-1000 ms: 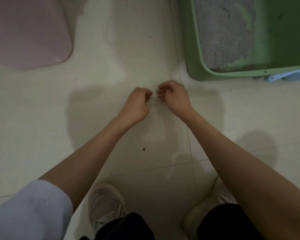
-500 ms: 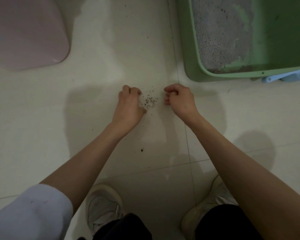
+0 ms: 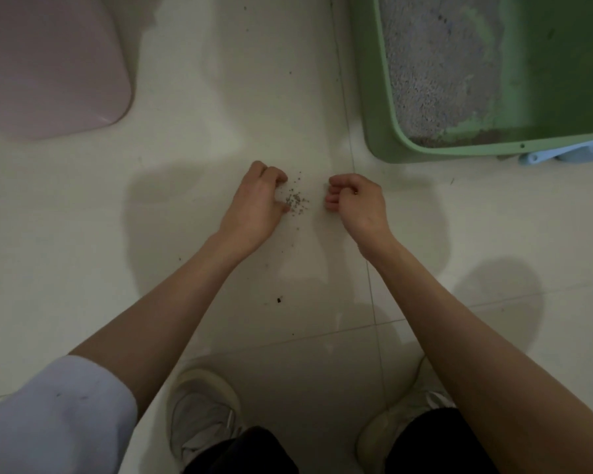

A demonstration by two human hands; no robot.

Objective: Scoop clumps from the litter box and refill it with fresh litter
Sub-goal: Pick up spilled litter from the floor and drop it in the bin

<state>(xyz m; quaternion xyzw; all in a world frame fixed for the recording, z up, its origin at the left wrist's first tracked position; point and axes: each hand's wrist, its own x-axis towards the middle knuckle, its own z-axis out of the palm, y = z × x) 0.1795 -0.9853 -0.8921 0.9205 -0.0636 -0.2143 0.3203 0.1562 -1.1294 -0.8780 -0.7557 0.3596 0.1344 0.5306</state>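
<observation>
A small heap of spilled grey litter grains [image 3: 297, 201] lies on the pale tiled floor between my hands. My left hand [image 3: 255, 206] rests on the floor just left of the heap, fingers curled, fingertips touching the grains. My right hand [image 3: 356, 201] hovers a short way right of the heap, fingers curled inward, with nothing visible in them. The green litter box [image 3: 380, 131] stands at the upper right, with grey litter [image 3: 435, 63] along its left side and bare green bottom elsewhere.
A light blue plastic piece [image 3: 562, 153] pokes out beside the box's near rim. A pink rounded object [image 3: 48, 63] fills the upper left corner. A dark crumb [image 3: 279, 299] lies on the floor. My two pale shoes [image 3: 202, 412] sit at the bottom.
My hands, pressed together over the grains a second ago, have drawn apart. The heap now lies uncovered between them, with the right hand farther from it.
</observation>
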